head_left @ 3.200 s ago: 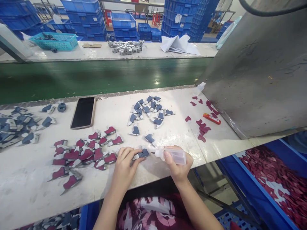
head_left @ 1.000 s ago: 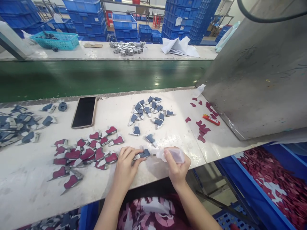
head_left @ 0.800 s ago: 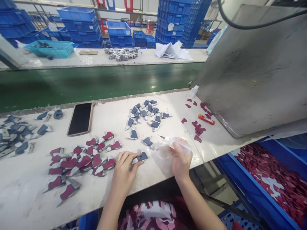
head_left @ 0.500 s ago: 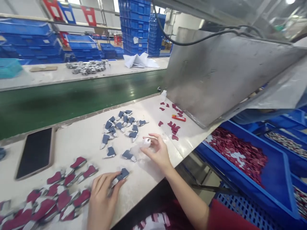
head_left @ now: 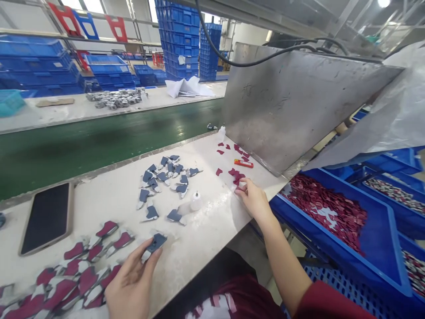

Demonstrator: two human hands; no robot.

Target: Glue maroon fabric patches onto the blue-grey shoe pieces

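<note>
View: head camera, one view only.
Left hand (head_left: 129, 281) pose: low, left of center – reached in from the bottom edge, wrist cut off by the frame, palm turned partly up, fingers pointing up and right.
Left hand grip: thumb on the near side, fingers on the far side, clamped on one blue-grey piece (head_left: 158, 241).
Blue-grey piece: sat at the fingertips above the near edge of the white table (head_left: 199, 252), dark face up, tilted; pale part toward the palm.
Right hand (head_left: 255, 199) pose: forearm ran up and left from a maroon sleeve (head_left: 332, 301), arm stretched out over the table's right part, hand low, fingers pointing left.
Right hand grip: thumb and forefinger close to each other at the near end of the loose maroon pieces (head_left: 236, 174); a bit of maroon showed at the fingertips – pinched or only touched, could not tell.
Loose maroon pieces: scattered flat between the right hand and the metal panel (head_left: 265, 110), an orange-red lighter (head_left: 243, 163) among them.
White bottle (head_left: 196, 202): upright, tip up, between the two hands, touched by neither.
Blue-grey cluster (head_left: 144, 195): on the table beyond the left hand.
Maroon-topped pieces (head_left: 88, 277): heaped just left of the left hand.
Phone (head_left: 46, 217): flat, beyond that heap.
</note>
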